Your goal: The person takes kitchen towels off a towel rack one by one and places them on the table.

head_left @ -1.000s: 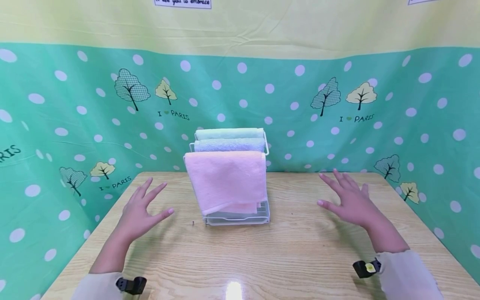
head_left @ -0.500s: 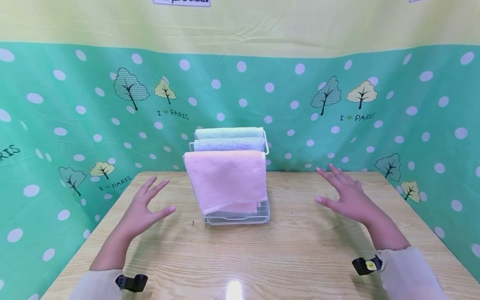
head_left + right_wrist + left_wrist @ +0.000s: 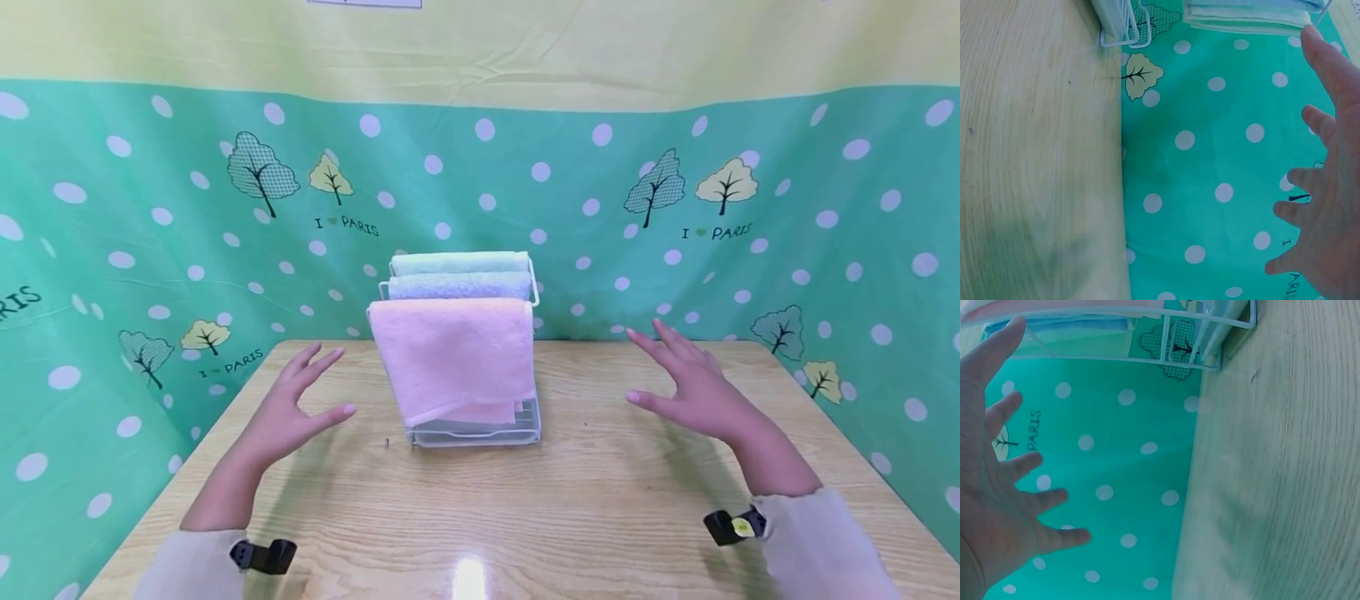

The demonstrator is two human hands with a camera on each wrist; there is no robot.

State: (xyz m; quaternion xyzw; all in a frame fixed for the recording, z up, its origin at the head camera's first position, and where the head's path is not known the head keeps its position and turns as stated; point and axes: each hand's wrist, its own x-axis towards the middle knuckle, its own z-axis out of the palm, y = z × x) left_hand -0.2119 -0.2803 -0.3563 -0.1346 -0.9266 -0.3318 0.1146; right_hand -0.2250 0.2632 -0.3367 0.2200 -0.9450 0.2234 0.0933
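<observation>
A white wire towel rack (image 3: pixel 480 437) stands in the middle of the table toward the back. Over its front bar hangs a pink towel (image 3: pixel 457 358), its lower edge uneven. Behind that are a light blue towel (image 3: pixel 459 287) and, on the rearmost bar, a pale mint towel (image 3: pixel 459 263), both mostly hidden by the pink one. My left hand (image 3: pixel 288 417) hovers left of the rack, fingers spread and holding nothing. On the other side my right hand (image 3: pixel 693 396) is likewise spread, apart from the rack. Both wrist views show bare palms with parted fingers.
The wooden table (image 3: pixel 480 508) extends around the rack on all sides. A green dotted curtain (image 3: pixel 487 183) printed with trees hangs behind it and along both sides. A tiny dark speck (image 3: pixel 386 442) lies left of the rack's base.
Both hands have drifted slightly inward toward the rack, the right one also a little upward in view. The rack and towels stay put; the head view has tilted down slightly.
</observation>
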